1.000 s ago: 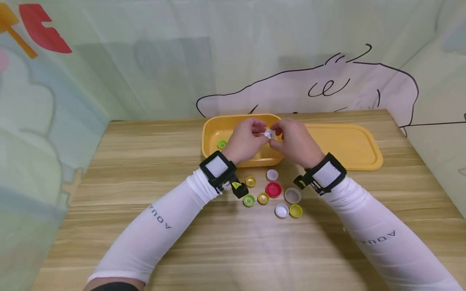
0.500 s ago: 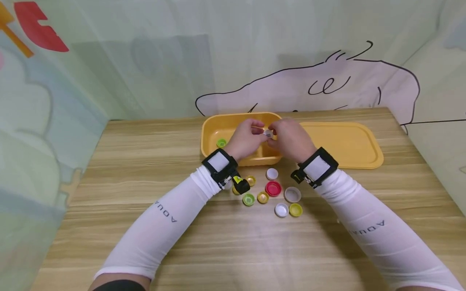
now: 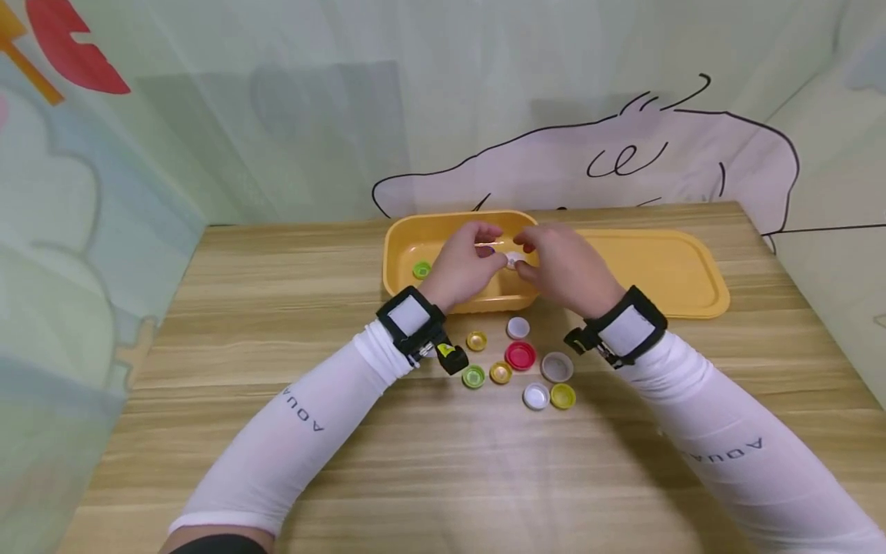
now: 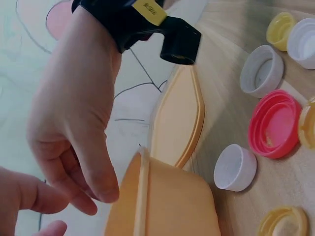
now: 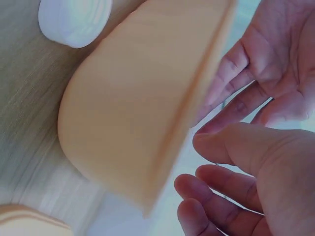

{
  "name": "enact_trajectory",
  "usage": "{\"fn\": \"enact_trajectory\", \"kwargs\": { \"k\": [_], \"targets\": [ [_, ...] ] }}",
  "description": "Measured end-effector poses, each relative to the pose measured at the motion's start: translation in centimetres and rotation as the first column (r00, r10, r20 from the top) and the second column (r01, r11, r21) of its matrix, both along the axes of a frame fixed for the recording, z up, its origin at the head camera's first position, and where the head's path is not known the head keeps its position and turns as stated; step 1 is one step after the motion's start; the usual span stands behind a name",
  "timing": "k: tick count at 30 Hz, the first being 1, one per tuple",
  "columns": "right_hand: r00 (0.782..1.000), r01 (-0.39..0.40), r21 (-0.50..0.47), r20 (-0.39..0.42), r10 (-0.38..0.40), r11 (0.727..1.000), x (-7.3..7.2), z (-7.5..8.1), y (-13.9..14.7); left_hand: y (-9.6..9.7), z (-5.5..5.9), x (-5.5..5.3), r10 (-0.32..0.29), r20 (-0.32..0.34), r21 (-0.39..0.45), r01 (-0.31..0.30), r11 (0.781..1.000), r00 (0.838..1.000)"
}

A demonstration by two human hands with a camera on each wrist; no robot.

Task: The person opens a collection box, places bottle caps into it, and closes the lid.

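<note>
Both hands hover over a yellow plastic box (image 3: 408,291). My left hand (image 3: 460,265) has bent fingers spread from the thumb. My right hand (image 3: 571,265) faces it, thumb and fingers apart. A white bottle cap (image 3: 514,259) shows between the fingertips in the head view, apparently lower, in the box. Neither wrist view shows a cap in the fingers. In the right wrist view the right thumb (image 5: 221,142) stands clear of its fingers near the box rim. A green cap (image 3: 421,269) lies inside the box at left. A small dark-blue patch beside the left fingers is unclear.
In front of the box lie several loose caps, among them a red cap (image 3: 520,355), a grey cap (image 3: 557,367), a white cap (image 3: 517,328) and a yellow cap (image 3: 563,396). The yellow lid (image 3: 657,273) lies flat to the right. A printed curtain (image 3: 311,154) stands behind.
My hands held the white cap between them earlier; now it appears lower and apart from the fingers. My right hand moved slightly left, then back right, its fingers spreading.
</note>
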State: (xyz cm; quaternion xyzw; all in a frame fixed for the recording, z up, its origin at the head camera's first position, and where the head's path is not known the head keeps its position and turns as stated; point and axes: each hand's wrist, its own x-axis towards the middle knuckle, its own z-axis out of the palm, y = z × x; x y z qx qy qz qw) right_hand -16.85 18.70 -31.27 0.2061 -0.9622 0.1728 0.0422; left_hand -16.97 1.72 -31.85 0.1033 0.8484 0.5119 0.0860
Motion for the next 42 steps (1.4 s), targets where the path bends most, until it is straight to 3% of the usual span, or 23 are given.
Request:
{"fn": "enact_trajectory", "kwargs": {
  "k": [4,12,16,21,26,34,42],
  "targets": [
    [1.0,-0.019,-0.011,0.003,0.019,1.0,1.4,0.7,0.6,-0.4,0.4,1.3,-0.051,-0.064,0.009,0.052,0.999,0.997],
    [0.998,-0.055,0.003,-0.006,0.055,0.998,4.6,1.6,1.3,-1.0,0.9,4.6,-0.16,-0.176,-0.006,0.162,0.987,0.971],
    [0.998,-0.066,0.007,0.009,0.066,0.998,6.0,1.5,1.3,-1.4,0.6,6.2,-0.226,-0.173,-0.036,0.223,0.974,0.959],
    [0.996,-0.075,0.007,0.048,0.075,0.997,7.1,0.7,1.4,-1.7,-0.4,7.4,-0.286,-0.118,-0.118,0.272,0.955,0.951],
    [0.994,-0.078,0.002,0.076,0.078,0.997,7.5,-0.6,1.5,-1.8,-1.6,8.1,-0.321,-0.086,-0.241,0.293,0.925,0.943],
    [0.991,-0.107,0.017,0.084,0.105,0.994,6.9,-3.6,1.8,-0.8,-3.3,7.8,-0.4,-0.144,-0.469,0.294,0.833,0.905],
    [0.984,-0.154,-0.01,0.087,0.154,0.988,6.4,-4.9,1.6,0.3,-4.4,7.1,-0.423,-0.18,-0.542,0.269,0.796,0.888]
  ]
}}
